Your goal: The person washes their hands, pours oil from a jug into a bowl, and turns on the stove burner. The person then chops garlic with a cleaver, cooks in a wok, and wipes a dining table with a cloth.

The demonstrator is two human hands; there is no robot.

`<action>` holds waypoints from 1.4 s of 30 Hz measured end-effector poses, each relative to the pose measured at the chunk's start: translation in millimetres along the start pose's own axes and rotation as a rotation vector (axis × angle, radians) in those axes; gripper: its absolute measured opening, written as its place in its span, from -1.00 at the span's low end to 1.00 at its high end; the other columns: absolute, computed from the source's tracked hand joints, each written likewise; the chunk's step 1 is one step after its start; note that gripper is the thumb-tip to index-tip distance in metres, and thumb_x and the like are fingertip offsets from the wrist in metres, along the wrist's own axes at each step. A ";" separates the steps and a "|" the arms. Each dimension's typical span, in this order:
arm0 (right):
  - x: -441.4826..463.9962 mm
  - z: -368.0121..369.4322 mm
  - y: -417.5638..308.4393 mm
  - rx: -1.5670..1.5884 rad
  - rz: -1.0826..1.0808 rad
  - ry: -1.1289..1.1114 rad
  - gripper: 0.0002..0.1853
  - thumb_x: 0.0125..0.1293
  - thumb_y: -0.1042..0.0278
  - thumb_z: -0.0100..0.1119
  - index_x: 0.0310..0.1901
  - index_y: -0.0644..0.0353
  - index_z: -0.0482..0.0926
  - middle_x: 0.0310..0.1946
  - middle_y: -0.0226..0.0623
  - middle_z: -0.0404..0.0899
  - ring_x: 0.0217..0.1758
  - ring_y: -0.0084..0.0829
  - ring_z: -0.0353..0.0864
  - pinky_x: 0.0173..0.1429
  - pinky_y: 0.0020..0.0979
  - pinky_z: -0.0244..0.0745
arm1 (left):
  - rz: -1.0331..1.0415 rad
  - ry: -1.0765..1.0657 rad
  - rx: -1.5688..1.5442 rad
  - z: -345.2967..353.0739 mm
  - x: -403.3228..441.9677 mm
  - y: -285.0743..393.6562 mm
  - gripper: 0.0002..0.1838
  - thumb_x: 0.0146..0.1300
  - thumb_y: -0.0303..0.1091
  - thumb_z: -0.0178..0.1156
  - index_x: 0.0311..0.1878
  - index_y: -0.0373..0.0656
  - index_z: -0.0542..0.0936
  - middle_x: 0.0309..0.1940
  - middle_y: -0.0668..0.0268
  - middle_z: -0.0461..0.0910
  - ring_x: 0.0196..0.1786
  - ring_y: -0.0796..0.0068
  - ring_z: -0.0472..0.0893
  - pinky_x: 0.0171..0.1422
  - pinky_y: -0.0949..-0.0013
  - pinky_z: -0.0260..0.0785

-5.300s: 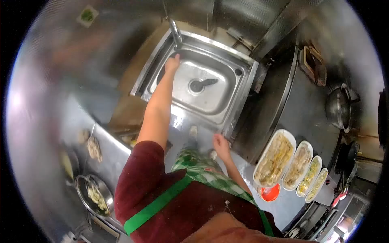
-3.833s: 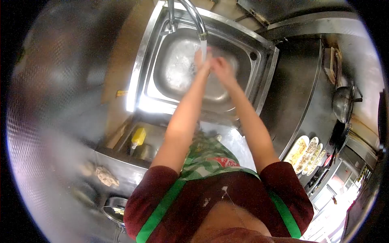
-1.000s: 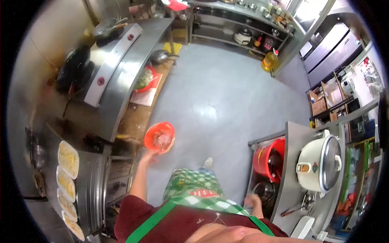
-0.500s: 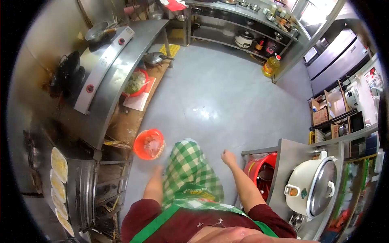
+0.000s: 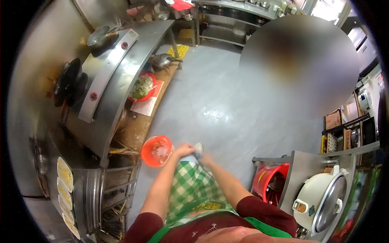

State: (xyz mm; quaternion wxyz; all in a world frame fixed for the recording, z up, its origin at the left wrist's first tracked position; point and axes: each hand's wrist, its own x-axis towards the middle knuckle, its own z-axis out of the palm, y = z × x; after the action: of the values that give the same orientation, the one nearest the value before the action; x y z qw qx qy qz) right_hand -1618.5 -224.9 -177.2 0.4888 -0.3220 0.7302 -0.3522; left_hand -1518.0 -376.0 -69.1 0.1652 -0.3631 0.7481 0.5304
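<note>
Both of my hands are low in front of me, beyond the lower edge of the green-and-white checked apron (image 5: 190, 182). My left hand (image 5: 185, 150) has its fingers curled in, and what they hold, if anything, is hidden. Close to its right is my right hand (image 5: 206, 160), smeared by motion, so its fingers do not show clearly. A pale rounded thing (image 5: 198, 148), perhaps a shoe tip, shows between and just past the hands. Left of my left hand stands an orange-red bucket (image 5: 146, 157) with pinkish, wet-looking contents.
At left are a steel counter with a stove (image 5: 107, 77), a low wooden shelf (image 5: 131, 125) bearing a red basin of greens (image 5: 142, 87), and stacked oval plates (image 5: 65, 174). At right stand a large rice cooker (image 5: 314, 202) and a red drum (image 5: 263, 180). A blurred patch covers the upper right.
My hands, apart on either side of the apron before, have come together past its lower edge. The view has shifted slightly, so the surroundings appear further right.
</note>
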 end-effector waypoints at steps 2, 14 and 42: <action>-19.2 -15.1 -45.6 -0.189 0.127 -0.137 -0.63 -0.01 0.24 0.10 -0.16 0.25 0.49 -0.43 -0.05 0.56 -0.36 -0.19 0.56 -0.24 -0.26 0.42 | 0.065 0.239 0.020 7.2 -22.3 -0.7 -0.61 -0.01 -0.05 0.10 -0.25 -0.16 0.55 -0.38 0.16 0.57 -0.30 0.32 0.54 -0.18 0.31 0.34; -156.8 82.9 18.5 -0.451 -0.041 -0.198 -0.78 0.06 0.36 -0.08 -0.31 0.28 0.49 -0.39 0.01 0.50 -0.24 -0.02 0.50 -0.17 -0.11 0.39 | -0.356 0.370 -0.643 83.1 -161.2 -172.0 -0.73 0.13 -0.21 -0.07 -0.41 -0.18 0.54 -0.53 0.36 0.48 -0.40 0.54 0.40 -0.24 0.37 0.27; -548.9 491.8 151.2 0.489 1.233 0.826 -0.73 0.07 0.25 -0.06 -0.29 0.19 0.56 -0.25 -0.03 0.54 -0.13 -0.07 0.52 -0.04 -0.11 0.37 | 0.483 -0.535 0.850 186.8 -90.4 -146.4 -0.72 0.18 -0.26 -0.06 -0.29 -0.32 0.49 -0.45 0.13 0.52 -0.37 0.31 0.47 -0.26 0.26 0.32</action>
State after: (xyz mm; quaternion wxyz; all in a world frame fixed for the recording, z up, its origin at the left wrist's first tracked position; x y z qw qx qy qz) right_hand -1002.2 206.5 -170.0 0.3419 0.4160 0.8017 -0.2593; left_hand -1377.1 -197.5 -182.1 0.3550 0.0646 0.8901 0.2784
